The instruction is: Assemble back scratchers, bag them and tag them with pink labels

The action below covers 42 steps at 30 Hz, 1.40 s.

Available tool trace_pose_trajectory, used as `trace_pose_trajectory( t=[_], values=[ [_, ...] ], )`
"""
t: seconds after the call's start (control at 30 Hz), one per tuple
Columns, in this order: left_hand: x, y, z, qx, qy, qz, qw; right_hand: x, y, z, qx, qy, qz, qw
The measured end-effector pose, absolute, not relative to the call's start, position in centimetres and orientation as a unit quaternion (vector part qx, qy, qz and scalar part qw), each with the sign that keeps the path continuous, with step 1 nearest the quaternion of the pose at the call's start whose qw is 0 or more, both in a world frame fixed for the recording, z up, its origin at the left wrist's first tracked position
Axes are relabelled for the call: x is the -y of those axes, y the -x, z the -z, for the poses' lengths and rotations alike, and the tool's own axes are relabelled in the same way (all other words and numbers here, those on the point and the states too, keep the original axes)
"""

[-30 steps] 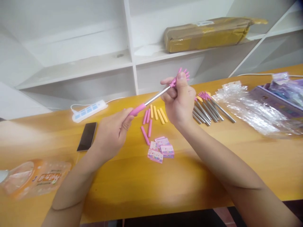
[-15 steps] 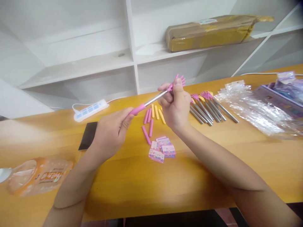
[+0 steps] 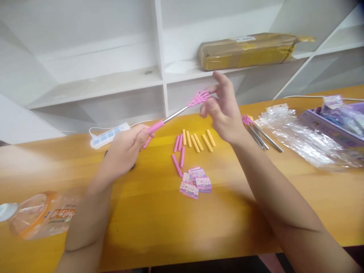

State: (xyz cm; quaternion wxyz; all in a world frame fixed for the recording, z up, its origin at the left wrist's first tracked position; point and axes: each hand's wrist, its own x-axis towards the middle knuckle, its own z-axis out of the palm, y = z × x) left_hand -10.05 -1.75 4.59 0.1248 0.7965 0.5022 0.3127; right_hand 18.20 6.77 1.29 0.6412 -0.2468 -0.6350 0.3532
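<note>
A back scratcher with a pink hand-shaped head (image 3: 200, 98), a thin metal rod and a pink grip slants up to the right over the table. My left hand (image 3: 126, 151) is closed around its pink grip. Below that grip a second pink piece (image 3: 147, 142) sticks out from the same hand. My right hand (image 3: 224, 110) is beside the scratcher's head with its fingers apart; whether a fingertip touches the head is unclear. On the table between my arms lie pink tubes (image 3: 176, 165), yellow tubes (image 3: 196, 143) and a small heap of printed cards (image 3: 196, 182).
More back scratchers (image 3: 257, 132) lie behind my right wrist. Clear plastic bags (image 3: 295, 136) and a purple box (image 3: 321, 127) are at the right. A power strip (image 3: 109, 135) and an orange-labelled bottle (image 3: 42, 214) are at the left. A taped carton (image 3: 250, 51) rests on the shelf.
My right hand has loosened from the scratcher's head, spread its fingers and moved slightly right. My left hand has shifted a little left with the scratcher.
</note>
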Motion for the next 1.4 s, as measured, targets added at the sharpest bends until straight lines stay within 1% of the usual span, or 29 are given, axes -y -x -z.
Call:
trace_pose_trajectory(
  t=[0.07, 0.17, 0.27, 0.4, 0.53, 0.63, 0.83, 1.0, 1.07, 1.17, 1.4],
  values=[
    [1.7, 10.4, -4.9, -0.502, -0.800, -0.300, 0.131, -7.0, -19.6, -1.5, 0.697, 0.294, -0.228, 0.613],
    [1.7, 10.7, -5.1, -0.502, -0.807, -0.280, 0.132, -6.9, -20.8, -1.8, 0.777, 0.331, -0.067, 0.532],
    [1.3, 11.0, -4.9, -0.506, -0.821, -0.251, 0.081, -6.8, -21.2, -2.0, 0.810, 0.335, -0.002, 0.481],
    [0.6, 11.5, -4.0, -0.468, -0.851, -0.232, -0.055, -6.9, -21.3, -2.1, 0.829, 0.329, 0.075, 0.446],
    [0.0, 11.7, -3.6, -0.454, -0.842, -0.243, -0.157, -7.2, -22.0, -2.3, 0.847, 0.311, 0.095, 0.421],
    [-0.5, 12.7, -4.0, -0.457, -0.832, -0.242, -0.199, -7.7, -23.5, -2.8, 0.840, 0.318, 0.097, 0.429],
    [-2.0, 18.2, -5.4, -0.450, -0.809, -0.304, -0.223, -9.1, -30.8, -4.0, 0.760, 0.383, 0.146, 0.504],
    [-2.1, 22.8, -6.4, -0.442, -0.790, -0.348, -0.242, -10.1, -37.9, -3.3, 0.669, 0.427, 0.217, 0.569],
    [-1.7, 24.0, -6.7, -0.455, -0.782, -0.351, -0.241, -11.1, -40.3, -2.8, 0.606, 0.503, 0.243, 0.567],
    [-1.2, 25.0, -7.0, -0.471, -0.778, -0.350, -0.224, -13.0, -42.9, -2.1, 0.496, 0.651, 0.234, 0.525],
    [-1.4, 25.5, -6.8, -0.476, -0.780, -0.354, -0.201, -15.3, -43.5, -1.6, 0.446, 0.712, 0.235, 0.488]
  ],
)
